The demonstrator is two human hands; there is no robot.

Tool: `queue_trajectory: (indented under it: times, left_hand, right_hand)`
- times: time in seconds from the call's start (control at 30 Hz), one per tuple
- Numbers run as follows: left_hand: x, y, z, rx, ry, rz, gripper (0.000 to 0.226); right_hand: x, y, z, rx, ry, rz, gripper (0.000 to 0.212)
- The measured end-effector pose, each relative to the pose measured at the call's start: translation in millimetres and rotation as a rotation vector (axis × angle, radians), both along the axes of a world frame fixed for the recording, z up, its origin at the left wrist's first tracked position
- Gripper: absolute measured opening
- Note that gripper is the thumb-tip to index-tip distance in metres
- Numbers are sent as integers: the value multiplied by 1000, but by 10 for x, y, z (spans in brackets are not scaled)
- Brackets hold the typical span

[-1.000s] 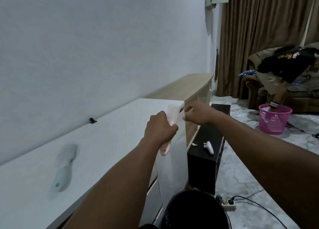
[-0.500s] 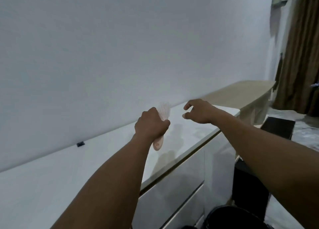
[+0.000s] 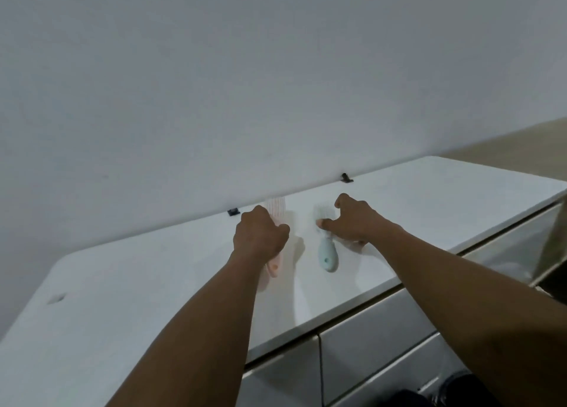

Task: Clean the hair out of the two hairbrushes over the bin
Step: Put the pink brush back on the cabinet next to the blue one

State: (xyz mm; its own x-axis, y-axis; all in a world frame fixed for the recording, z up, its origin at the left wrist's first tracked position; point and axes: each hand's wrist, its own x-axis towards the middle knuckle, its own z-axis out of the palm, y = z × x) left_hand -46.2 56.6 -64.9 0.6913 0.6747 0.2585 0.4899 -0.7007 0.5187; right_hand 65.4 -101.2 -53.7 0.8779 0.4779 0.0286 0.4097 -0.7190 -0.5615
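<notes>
Left hand [image 3: 260,238], centre of frame: closed fist around the pink hairbrush [image 3: 276,213]. Bristle head sticks out above the knuckles toward the wall, handle end pokes out below the wrist. Brush is low over the white cabinet top [image 3: 138,284]; can't tell if the handle end touches the surface.

Right hand [image 3: 352,222], just right of centre: open, fingers curled, thumb and index spread apart, nothing gripped. It sits over the head of the mint-green hairbrush [image 3: 327,253]. Thumb tip is at the bristle area; contact unclear due to blur. That brush lies flat on the cabinet top, handle pointing toward the bottom of the frame, small dark hole in the handle end. The two brushes are side by side, near each other, not touching.

Outward: both forearms run in from the bottom edge. Two small black clips [image 3: 346,178] sit where the cabinet top meets the plain white wall [image 3: 276,69], one above the right hand, the other just left of the pink brush head. Drawer fronts [image 3: 383,345] are visible lower right below the cabinet edge. Dark shape at bottom right edge, too cropped to identify.
</notes>
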Motion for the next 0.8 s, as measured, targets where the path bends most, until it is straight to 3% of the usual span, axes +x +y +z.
queue_trajectory:
  times: [0.13, 0.37, 0.53, 0.8]
  left_hand:
    - [22, 68, -137, 42, 68, 9, 44]
    - [66, 83, -102, 107, 141, 47, 35]
    - [43, 149, -71, 94, 120, 46, 23]
    - [140, 389, 89, 111, 53, 100, 29]
  right_hand:
    - [-30, 166, -148, -51, -69, -8, 79]
    - [-3, 270, -184, -84, -143, -7, 49]
    - [-5, 370, -186, -14, -165, 1, 52]
    - [95, 772, -42, 13, -206, 95, 55]
